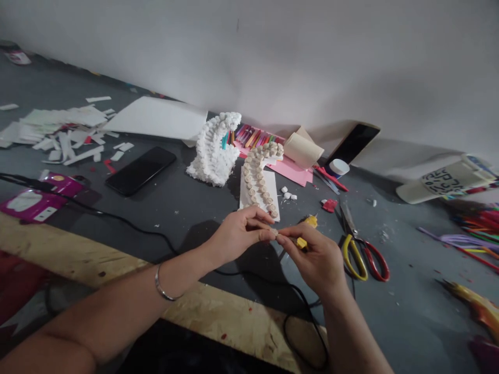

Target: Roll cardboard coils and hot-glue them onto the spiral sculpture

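My left hand (237,235) and my right hand (314,254) meet at the fingertips, both pinching one small pale piece (275,232). Its exact shape is mostly hidden by the fingers. Just beyond them is a curved form (253,176) edged with cream rolled rosettes, resting on a white card (272,184). Left of it stands a curved form covered in white tufts (212,150). Beside my right fingers a yellow piece (301,243) shows, partly hidden by the hand. Several small white lumps (287,195) lie right of the card.
Scissors (356,244) with yellow and red handles lie right of my right hand. A black phone (141,170), white paper strips (68,145) and a purple packet (42,197) are to the left. A black cable (144,228) runs under my arms. Pliers (468,296) lie far right.
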Motion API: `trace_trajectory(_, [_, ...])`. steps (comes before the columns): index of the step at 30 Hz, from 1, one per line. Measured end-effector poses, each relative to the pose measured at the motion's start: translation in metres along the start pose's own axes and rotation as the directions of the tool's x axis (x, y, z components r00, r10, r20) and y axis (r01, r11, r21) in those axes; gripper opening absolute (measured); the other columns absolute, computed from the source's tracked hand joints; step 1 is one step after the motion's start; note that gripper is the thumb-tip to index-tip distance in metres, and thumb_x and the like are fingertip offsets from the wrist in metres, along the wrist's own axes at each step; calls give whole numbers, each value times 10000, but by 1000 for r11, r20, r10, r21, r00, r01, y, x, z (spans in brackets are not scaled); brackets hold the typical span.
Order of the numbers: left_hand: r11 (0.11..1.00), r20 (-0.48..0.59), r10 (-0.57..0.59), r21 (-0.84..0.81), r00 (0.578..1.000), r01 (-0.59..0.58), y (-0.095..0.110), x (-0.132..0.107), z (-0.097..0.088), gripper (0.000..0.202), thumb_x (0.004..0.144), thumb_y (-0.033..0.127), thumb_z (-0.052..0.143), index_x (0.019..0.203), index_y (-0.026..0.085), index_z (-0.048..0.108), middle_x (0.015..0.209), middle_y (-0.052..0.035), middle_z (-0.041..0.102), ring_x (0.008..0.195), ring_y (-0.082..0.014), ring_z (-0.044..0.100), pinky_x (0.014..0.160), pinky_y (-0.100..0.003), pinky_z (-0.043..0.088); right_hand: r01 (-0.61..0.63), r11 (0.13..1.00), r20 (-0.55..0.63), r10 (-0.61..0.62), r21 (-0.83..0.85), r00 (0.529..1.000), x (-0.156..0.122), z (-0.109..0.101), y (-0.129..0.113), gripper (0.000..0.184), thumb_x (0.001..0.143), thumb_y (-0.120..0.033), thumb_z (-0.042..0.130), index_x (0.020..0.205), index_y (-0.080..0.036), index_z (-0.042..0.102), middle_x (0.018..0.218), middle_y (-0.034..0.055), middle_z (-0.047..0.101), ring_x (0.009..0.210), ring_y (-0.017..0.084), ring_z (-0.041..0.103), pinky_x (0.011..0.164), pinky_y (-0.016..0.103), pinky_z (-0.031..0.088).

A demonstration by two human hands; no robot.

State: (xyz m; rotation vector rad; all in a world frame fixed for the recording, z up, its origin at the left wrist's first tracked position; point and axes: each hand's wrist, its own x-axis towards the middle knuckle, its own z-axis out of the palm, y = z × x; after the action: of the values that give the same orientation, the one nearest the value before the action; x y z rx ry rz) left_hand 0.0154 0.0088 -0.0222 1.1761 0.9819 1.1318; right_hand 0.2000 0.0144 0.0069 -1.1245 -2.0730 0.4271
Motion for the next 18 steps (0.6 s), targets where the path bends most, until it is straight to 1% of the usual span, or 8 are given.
trace_trajectory(2, [1000, -34, 29, 2, 999, -29, -1, 1, 1, 219, 711, 334, 788, 813, 155, 714, 759, -28, 723, 705, -133, 658, 674, -243, 518, -38, 999, -7, 38, 19, 999, 0, 2, -1, 91, 828, -268, 673, 775, -203, 708, 671, -1, 700, 557, 117, 618, 554, 222, 471])
trace_trajectory(3, [999, -43, 43, 4, 998, -42, -2, 1, 2, 208, 716, 340, 783, 780, 156, 711, 766, -29, 717, 709, -129, 648, 683, -244, 514, -63, 998, -15, 64, 27, 998, 0, 3, -2, 100, 825, -280, 673, 770, -204, 706, 675, 1, 703, 563, 120, 620, 557, 225, 473])
trace_trajectory(6, [997, -34, 34, -69, 999, -36, -4, 0, 5, 244, 690, 334, 806, 818, 159, 695, 798, -22, 704, 740, -123, 638, 716, -249, 514, -148, 987, -30, 150, 60, 988, 0, 5, -4, 136, 812, -320, 672, 740, -206, 693, 667, 7, 706, 573, 132, 624, 554, 230, 477])
trace_trajectory(9, [988, 5, -20, -150, 1000, 20, -5, 0, 7, 325, 616, 320, 857, 808, 150, 657, 762, -1, 673, 704, -107, 619, 699, -240, 509, -201, 974, 14, 201, 100, 980, 1, 4, -4, 155, 796, -343, 669, 721, -209, 691, 663, 13, 710, 573, 141, 629, 551, 235, 483])
trace_trajectory(12, [987, 15, -70, -147, 997, 72, -4, 1, 6, 341, 580, 320, 872, 756, 140, 643, 711, 8, 652, 653, -96, 594, 662, -232, 494, -225, 964, 111, 211, 141, 971, 2, -1, -2, 154, 799, -347, 665, 749, -208, 710, 699, 21, 730, 602, 150, 647, 573, 238, 493])
trace_trajectory(14, [989, 17, -74, -131, 997, 76, -3, 2, 5, 323, 591, 323, 862, 757, 138, 656, 707, 4, 654, 649, -97, 592, 649, -228, 484, -233, 961, 169, 207, 150, 964, 2, -5, 0, 157, 819, -346, 654, 799, -209, 729, 742, 23, 745, 628, 150, 659, 588, 236, 495])
trace_trajectory(16, [992, 18, -59, -111, 998, 60, -2, 3, 4, 284, 626, 316, 837, 772, 139, 671, 714, 1, 660, 652, -94, 591, 643, -220, 476, -224, 965, 183, 197, 138, 963, 2, -7, 2, 165, 835, -347, 643, 826, -212, 738, 762, 23, 750, 631, 146, 662, 594, 235, 493])
trace_trajectory(18, [995, 24, -46, -89, 999, 48, -2, 3, 4, 251, 658, 307, 813, 791, 140, 681, 715, 0, 661, 645, -91, 586, 630, -212, 467, -207, 972, 156, 189, 108, 969, 1, -8, 3, 168, 832, -355, 648, 810, -215, 739, 743, 20, 746, 610, 142, 656, 589, 234, 487])
